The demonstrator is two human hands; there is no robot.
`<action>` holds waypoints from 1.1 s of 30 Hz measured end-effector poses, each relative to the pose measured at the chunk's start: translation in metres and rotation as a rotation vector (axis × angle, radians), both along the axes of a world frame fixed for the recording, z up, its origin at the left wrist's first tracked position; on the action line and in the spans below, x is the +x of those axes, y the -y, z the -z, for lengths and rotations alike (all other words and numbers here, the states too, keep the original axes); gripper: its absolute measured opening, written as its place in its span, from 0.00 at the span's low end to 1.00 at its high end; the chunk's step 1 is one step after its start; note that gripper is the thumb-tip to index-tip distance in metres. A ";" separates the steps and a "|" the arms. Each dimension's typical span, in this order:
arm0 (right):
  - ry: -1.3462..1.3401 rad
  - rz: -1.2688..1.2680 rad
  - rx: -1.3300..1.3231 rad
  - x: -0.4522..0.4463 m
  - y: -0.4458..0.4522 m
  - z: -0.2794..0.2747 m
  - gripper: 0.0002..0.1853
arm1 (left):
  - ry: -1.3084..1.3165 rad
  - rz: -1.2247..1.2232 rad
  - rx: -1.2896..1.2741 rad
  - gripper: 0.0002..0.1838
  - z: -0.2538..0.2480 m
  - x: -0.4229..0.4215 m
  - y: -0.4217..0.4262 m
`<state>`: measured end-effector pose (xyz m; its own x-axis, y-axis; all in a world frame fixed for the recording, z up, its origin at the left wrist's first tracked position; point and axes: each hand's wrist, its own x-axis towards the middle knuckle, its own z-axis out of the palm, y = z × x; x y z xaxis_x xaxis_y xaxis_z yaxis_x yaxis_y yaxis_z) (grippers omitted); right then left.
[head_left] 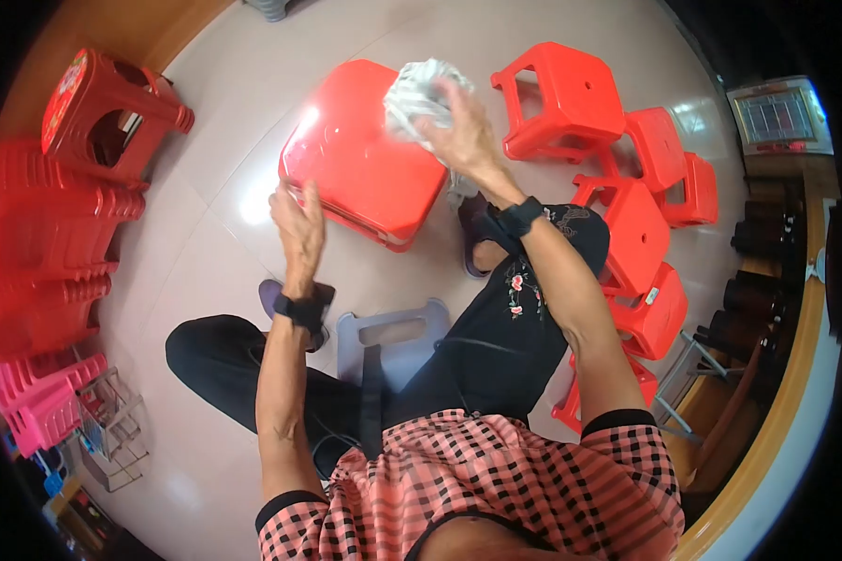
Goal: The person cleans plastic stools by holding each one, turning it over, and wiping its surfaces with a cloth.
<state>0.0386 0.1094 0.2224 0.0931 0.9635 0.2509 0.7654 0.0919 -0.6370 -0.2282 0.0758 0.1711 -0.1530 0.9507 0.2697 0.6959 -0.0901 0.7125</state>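
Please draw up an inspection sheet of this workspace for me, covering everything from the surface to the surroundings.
Surface: pale, glossy floor with light reflections.
Job's things: red stool in front of the person; crumpled pale cloth over its seat.
Clutter: several red stools crowded together at right.
Hands: right hand on the cloth, blurred; left hand at the stool's near-left edge, grip unclear.
Cables: thin dark cord across the lap; cannot tell whether it is a cable.
Surroundings: stacked red stools and pink stools at left, metal rack beside them.
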 end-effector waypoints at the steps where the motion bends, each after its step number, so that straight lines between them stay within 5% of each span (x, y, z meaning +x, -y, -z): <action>1: -0.046 0.008 -0.143 -0.004 0.005 0.008 0.36 | -0.062 -0.071 0.224 0.20 -0.005 0.000 -0.015; 3: 0.196 0.028 -0.072 -0.013 0.020 0.019 0.36 | -0.243 -0.048 0.472 0.19 -0.010 -0.006 -0.050; 6: 0.243 -0.004 -0.088 -0.009 0.026 0.017 0.41 | 0.091 0.059 -0.146 0.17 0.022 -0.009 -0.089; 7: 0.157 -0.024 -0.105 -0.005 0.024 0.014 0.42 | -0.122 0.048 -0.022 0.16 0.031 -0.003 -0.085; 11: -0.015 -0.007 -0.090 0.005 0.008 0.019 0.45 | 0.097 0.051 0.000 0.17 0.034 -0.003 -0.079; 21: 0.241 0.199 -0.249 -0.081 -0.074 0.018 0.45 | 0.294 0.042 0.000 0.22 0.053 -0.014 -0.080; 27: 0.274 -0.058 0.065 -0.142 -0.074 0.045 0.35 | 0.284 0.054 0.011 0.24 0.063 -0.016 -0.082; 33: 0.095 -0.193 0.099 -0.138 0.006 0.033 0.23 | 0.309 0.150 0.071 0.24 0.080 -0.028 -0.082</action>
